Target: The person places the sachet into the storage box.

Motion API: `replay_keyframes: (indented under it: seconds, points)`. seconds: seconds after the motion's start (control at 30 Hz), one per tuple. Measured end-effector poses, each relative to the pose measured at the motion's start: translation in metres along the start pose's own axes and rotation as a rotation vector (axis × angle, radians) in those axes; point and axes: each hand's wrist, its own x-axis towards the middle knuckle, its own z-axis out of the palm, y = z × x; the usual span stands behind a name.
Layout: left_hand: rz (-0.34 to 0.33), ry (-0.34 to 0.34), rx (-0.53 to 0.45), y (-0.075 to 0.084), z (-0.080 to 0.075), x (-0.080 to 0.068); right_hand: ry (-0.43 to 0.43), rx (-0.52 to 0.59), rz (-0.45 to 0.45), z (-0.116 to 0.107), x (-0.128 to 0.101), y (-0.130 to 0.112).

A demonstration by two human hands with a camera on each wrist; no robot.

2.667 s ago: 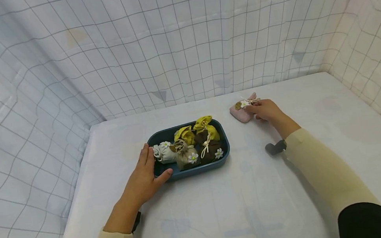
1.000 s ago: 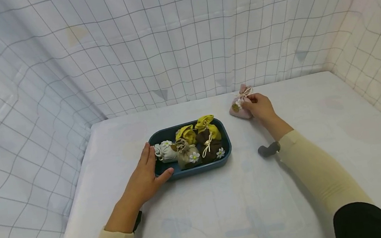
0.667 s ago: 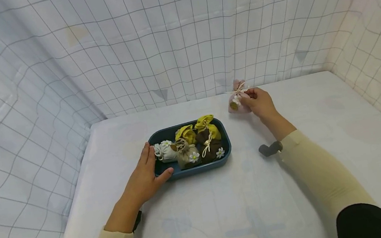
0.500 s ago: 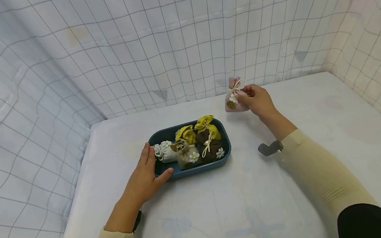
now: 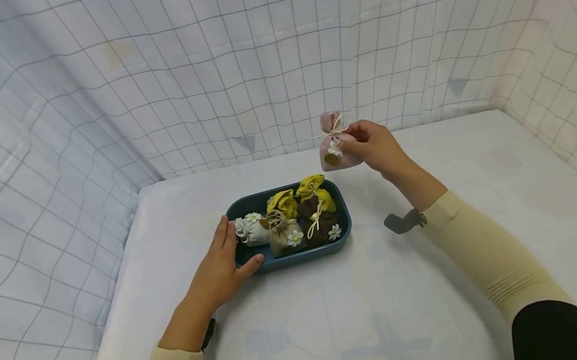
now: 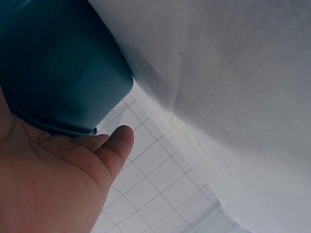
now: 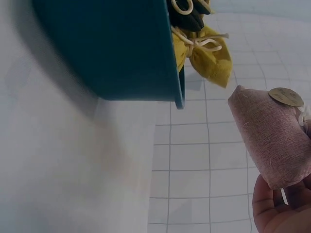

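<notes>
A pink cloth drawstring pouch (image 5: 340,151) with a white flower and a round tag is pinched by my right hand (image 5: 377,146), up behind the right end of a teal tray (image 5: 305,256). In the right wrist view the pink pouch (image 7: 274,136) hangs beside the tray's wall (image 7: 126,53). My left hand (image 5: 219,269) rests against the tray's left end, thumb along the front rim, fingers straight. Inside the tray lie a pale grey pouch (image 5: 256,232), a tan pouch (image 5: 286,239), a dark brown pouch (image 5: 321,227) and two yellow pouches (image 5: 325,198).
A white cloth covers the table (image 5: 326,313). White grid-patterned curtains (image 5: 253,70) stand behind it and along both sides. A dark strap end (image 5: 403,221) sticks out from the right wrist over the table.
The right hand has picked the pink pouch up off the table, turned it upright and carried it left toward the tray. The left hand and the tray have stayed in place.
</notes>
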Motion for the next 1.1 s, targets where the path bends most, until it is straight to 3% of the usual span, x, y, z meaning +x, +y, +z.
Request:
replay_keyframes:
  seconds: [0.47,0.77,1.1]
  points:
    - [0.003,0.001,0.003,0.002,-0.001,0.0,-0.119,0.157,-0.064,0.019,-0.006,-0.025]
    - [-0.001,-0.001,0.006,0.0,-0.001,-0.001,-0.195,0.147,-0.099,0.031,-0.006,-0.037]
    - [0.01,0.011,0.003,0.001,0.0,-0.001,-0.371,0.074,-0.208,0.055,-0.005,-0.048]
